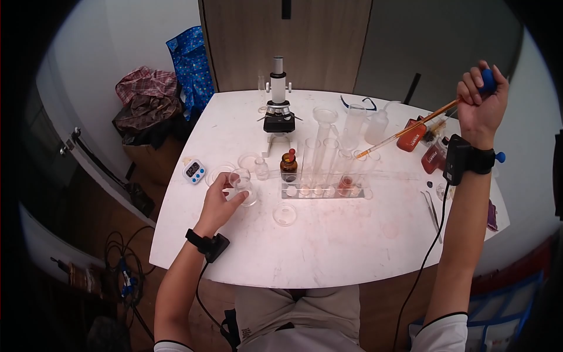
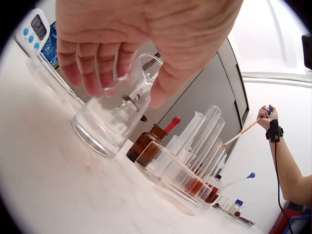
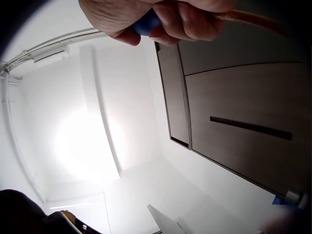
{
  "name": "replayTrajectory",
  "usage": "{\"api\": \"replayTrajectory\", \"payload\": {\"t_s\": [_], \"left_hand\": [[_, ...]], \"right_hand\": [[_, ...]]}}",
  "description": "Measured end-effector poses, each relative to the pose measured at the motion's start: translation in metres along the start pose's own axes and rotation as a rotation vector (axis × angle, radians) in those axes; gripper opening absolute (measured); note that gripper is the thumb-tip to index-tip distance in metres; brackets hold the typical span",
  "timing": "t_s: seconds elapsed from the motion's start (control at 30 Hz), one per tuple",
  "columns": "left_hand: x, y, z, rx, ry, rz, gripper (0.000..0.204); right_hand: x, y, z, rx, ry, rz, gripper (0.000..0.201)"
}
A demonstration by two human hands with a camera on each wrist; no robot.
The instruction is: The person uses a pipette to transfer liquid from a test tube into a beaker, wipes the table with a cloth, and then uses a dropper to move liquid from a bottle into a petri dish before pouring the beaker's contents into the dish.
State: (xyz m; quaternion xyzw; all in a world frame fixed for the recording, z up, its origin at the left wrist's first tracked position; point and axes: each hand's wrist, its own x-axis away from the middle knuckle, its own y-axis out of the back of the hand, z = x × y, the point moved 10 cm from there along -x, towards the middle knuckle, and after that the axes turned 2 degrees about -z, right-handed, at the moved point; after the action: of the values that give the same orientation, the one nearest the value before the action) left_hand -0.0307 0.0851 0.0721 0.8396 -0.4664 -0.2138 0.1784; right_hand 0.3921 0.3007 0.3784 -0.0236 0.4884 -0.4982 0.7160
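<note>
Head view: the clear rack (image 1: 297,195) stands on the desk (image 1: 316,246), with tall clear tubes (image 1: 319,154) in it. Left of the rack, the left hand (image 1: 223,205) holds a clear glass (image 2: 105,127), with its fingers bent round the top part and the thumb on the other side. The glass has its bottom on the desk. Up and to the right of the rack, the right hand (image 1: 484,102) has its fingers curled round the blue bulb (image 1: 488,82) of a long dropper (image 1: 434,113). The dropper slants down, its tip by the tube tops; I cannot tell if it is inside one.

The work looks partly done. Orange shows in the dropper, and red stuff (image 1: 346,183) sits low in the rack. The other tall tubes look see-through, so they may still need filling.

Just left of the rack is a brown bottle (image 1: 288,167) with a red top. The timer (image 1: 193,171), far left of the rack, has dark numbers too blurry to trust. Right of the rack, a red bottle (image 1: 411,135) has white letters I cannot read.
</note>
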Motion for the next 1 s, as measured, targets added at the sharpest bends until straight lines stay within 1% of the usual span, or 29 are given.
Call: {"api": "replayTrajectory", "payload": {"t_s": [0.07,0.13,0.27,0.33,0.47,0.57,0.63,0.7,0.77,0.83,0.87,0.9,0.93,0.97,1.0], "left_hand": [[0.000,-0.003,-0.003,0.015,-0.006,-0.009,0.039],[0.000,-0.002,-0.004,0.025,-0.011,-0.064,0.044],[-0.002,-0.004,-0.006,0.024,-0.032,-0.077,0.045],[-0.005,-0.004,-0.001,0.016,-0.001,-0.078,0.039],[-0.006,-0.004,0.004,-0.002,-0.011,-0.061,0.036],[-0.001,-0.005,0.000,0.042,-0.015,-0.035,0.035],[0.004,-0.009,-0.006,0.088,-0.028,0.036,0.036],[0.010,-0.009,-0.005,0.124,-0.020,0.064,0.036],[0.017,-0.009,-0.005,0.163,-0.004,0.088,0.037],[0.026,-0.009,-0.007,0.211,0.017,0.124,0.040],[0.030,-0.008,-0.006,0.211,0.030,0.113,0.040],[0.034,-0.009,-0.010,0.257,0.005,0.127,0.041],[0.038,-0.009,-0.015,0.298,-0.020,0.137,0.042],[0.041,-0.005,-0.014,0.291,-0.001,0.118,0.042],[0.044,-0.009,-0.020,0.280,-0.032,0.164,0.044]], "right_hand": [[0.000,0.002,0.003,-0.002,0.001,-0.007,0.023],[0.001,0.006,0.003,-0.006,-0.002,-0.014,0.023],[0.001,0.015,0.008,-0.028,0.004,-0.034,0.024],[0.001,0.019,0.011,-0.039,0.004,-0.044,0.025],[-0.003,0.028,0.016,-0.114,-0.020,-0.023,0.029],[-0.003,0.037,0.022,-0.137,-0.014,-0.034,0.031],[-0.004,0.045,0.028,-0.145,-0.007,-0.039,0.031],[-0.008,0.057,0.040,-0.210,-0.009,-0.021,0.032],[-0.011,0.070,0.057,-0.206,0.007,-0.046,0.031],[-0.017,0.087,0.085,-0.240,0.092,-0.018,0.029],[-0.021,0.095,0.095,-0.272,0.081,0.044,0.027],[-0.023,0.100,0.103,-0.309,0.070,0.106,0.026],[-0.021,0.100,0.105,-0.360,0.050,0.110,0.024],[-0.018,0.101,0.106,-0.337,0.041,0.087,0.023],[-0.014,0.103,0.102,-0.325,0.043,0.044,0.022]]}}
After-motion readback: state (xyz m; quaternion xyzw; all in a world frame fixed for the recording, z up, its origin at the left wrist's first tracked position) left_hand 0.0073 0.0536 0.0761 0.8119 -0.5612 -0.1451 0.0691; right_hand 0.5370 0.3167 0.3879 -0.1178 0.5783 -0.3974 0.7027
